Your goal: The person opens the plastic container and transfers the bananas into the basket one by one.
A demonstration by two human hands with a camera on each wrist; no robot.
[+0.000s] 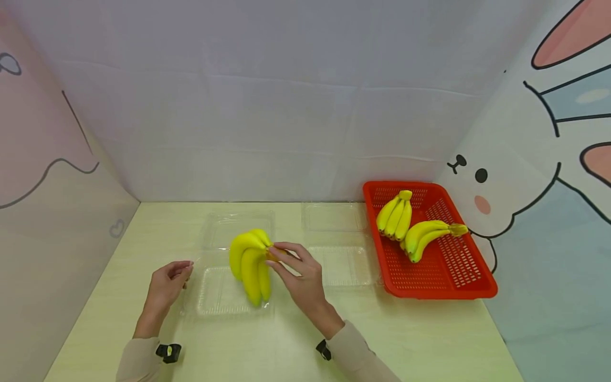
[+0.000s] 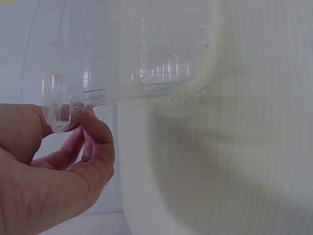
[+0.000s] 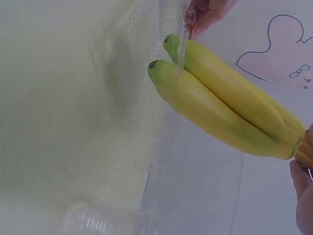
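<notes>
My right hand [image 1: 303,276] grips a bunch of yellow bananas [image 1: 252,261] by its brown stem. The bunch hangs with its tips down over an open clear plastic clamshell box [image 1: 210,307]. In the right wrist view, the green-tinged tips of the bananas [image 3: 215,93] overlap the box's clear wall. My left hand [image 1: 165,286] is at the box's left edge. Seen from the left wrist, the thumb and forefinger of that left hand [image 2: 63,161] pinch the rim of the clear box [image 2: 132,63].
A second open clear box [image 1: 339,268] lies to the right on the pale wooden table [image 1: 305,345]. At far right stands a red basket [image 1: 439,289] with a banana bunch [image 1: 395,216] and another bunch [image 1: 427,236]. Printed cloth walls [image 1: 286,132] enclose the table's back and sides.
</notes>
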